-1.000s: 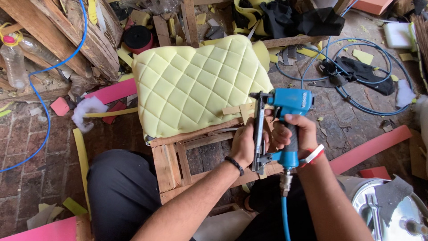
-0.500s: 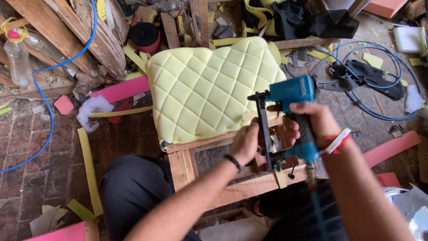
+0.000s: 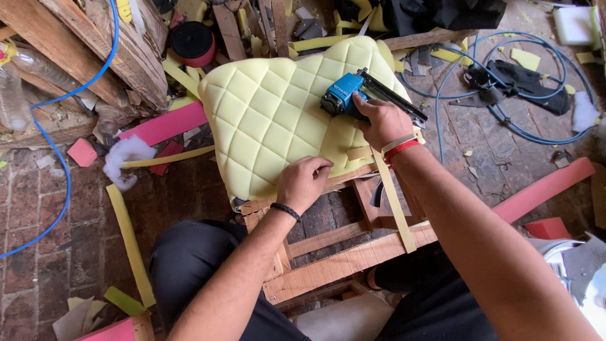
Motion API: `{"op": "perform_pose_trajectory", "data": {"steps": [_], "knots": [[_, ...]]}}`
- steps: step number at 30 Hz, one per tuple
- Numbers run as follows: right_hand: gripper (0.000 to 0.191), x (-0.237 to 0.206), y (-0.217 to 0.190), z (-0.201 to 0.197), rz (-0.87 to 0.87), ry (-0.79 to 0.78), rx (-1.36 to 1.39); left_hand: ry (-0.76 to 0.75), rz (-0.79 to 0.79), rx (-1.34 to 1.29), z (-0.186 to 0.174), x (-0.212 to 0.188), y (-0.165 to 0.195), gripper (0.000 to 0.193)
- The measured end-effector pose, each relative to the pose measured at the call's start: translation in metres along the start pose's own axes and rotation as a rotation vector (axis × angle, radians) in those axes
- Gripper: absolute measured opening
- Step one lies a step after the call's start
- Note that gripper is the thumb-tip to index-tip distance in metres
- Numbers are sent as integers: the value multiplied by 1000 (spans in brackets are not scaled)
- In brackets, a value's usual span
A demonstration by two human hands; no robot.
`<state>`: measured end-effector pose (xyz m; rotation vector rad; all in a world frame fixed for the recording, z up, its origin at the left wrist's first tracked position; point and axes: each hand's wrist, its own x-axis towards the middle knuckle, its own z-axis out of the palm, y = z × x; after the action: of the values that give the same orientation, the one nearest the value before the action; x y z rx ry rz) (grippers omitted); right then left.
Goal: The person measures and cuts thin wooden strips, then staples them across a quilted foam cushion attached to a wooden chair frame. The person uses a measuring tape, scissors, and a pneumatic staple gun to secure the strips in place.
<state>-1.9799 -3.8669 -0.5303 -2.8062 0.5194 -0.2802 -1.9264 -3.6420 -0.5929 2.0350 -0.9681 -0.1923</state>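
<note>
The right hand (image 3: 379,120) is wrapped around the grip of a blue pneumatic staple gun with a long black magazine (image 3: 363,98), which lies flat across the right part of a pale yellow diamond-quilted foam cushion (image 3: 271,117). A red and white band sits on that wrist. The left hand (image 3: 303,183), with a dark band at the wrist, presses its curled fingers down on the near edge of the cushion, holding nothing else. The cushion rests on a bare wooden chair frame (image 3: 341,259) between the person's knees. A yellow foam strip (image 3: 392,202) hangs from the cushion's near right edge over the frame. Farther right, a blue air hose (image 3: 499,120) coils on the brick floor (image 3: 44,215). To the left lie a pink foam strip (image 3: 167,124) and a tuft of white stuffing (image 3: 126,155).
</note>
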Motion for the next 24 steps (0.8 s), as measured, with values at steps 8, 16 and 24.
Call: {"op": "perform_pose_trajectory", "data": {"steps": [8,16,24], "knots": [[23,-130,-23,3,150,166,205,25,-29,-58,6,16,-3,10],[44,-168,-6,13,438,69,343,-118,-158,-6,33,63,22,8],[56,-172,-29,22,384,-70,410,-293,-205,39,20,77,21,8]]}}
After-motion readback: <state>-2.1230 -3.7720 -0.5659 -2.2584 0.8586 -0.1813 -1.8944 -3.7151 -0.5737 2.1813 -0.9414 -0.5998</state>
